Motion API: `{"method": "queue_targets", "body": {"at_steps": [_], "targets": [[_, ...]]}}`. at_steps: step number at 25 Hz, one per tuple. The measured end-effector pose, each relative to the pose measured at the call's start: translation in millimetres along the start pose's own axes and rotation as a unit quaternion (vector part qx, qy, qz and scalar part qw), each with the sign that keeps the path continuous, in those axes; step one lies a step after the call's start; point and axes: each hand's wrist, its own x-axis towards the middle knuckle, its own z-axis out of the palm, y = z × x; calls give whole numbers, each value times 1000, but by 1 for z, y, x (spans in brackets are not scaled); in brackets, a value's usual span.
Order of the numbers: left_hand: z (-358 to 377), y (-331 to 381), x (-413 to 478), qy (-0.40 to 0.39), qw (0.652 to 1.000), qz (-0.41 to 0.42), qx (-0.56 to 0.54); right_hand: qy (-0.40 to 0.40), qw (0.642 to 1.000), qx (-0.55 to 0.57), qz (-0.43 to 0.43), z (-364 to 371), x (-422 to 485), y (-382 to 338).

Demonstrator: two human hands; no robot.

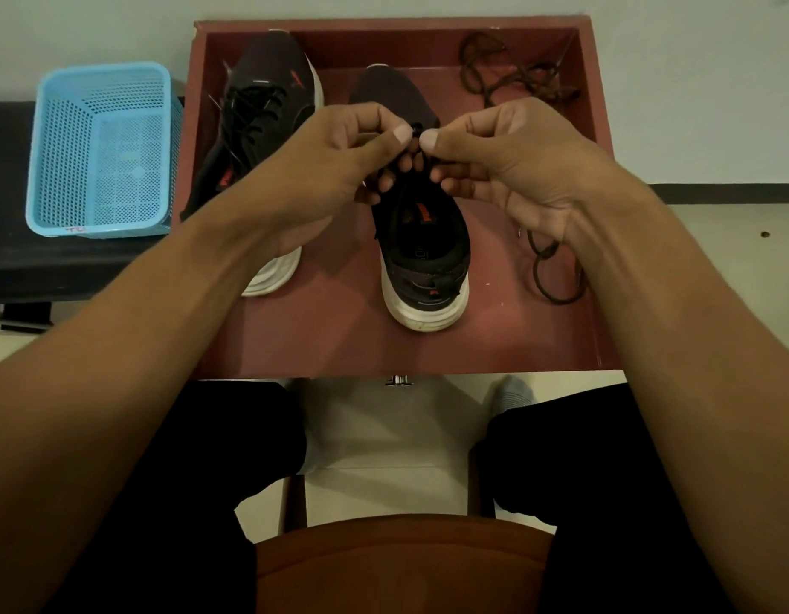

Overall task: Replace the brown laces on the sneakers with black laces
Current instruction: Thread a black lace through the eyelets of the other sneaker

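Black soft cord lace point(415, 146): limp, light; my left hand point(339, 170) and right hand point(512, 170) fingers pinch it shut near its ends above the dark mesh sneaker point(421, 245).

The left hand point(335, 157) and right hand point(503, 161) cover the lacing area of the right-hand sneaker point(421, 254); the black lace point(415, 131) pinched between them barely shows. Both forearms run off the frame's lower corners.
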Motion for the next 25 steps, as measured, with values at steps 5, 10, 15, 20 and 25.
{"method": "queue_targets", "body": {"at_steps": [5,10,15,20,25], "targets": [[-3,-4,0,-4,1000,9,-25,-6,1000,9,-4,-2,-1,-1],[-5,-5,1,23,999,6,-38,10,1000,12,0,3,1,-1],[-5,-7,1,36,997,2,-64,39,999,15,-6,8,2,1],[-6,-8,2,32,997,4,-65,65,998,13,-12,12,1,1],[-10,-4,2,18,999,0,-33,83,996,7,-8,12,2,3]]}}
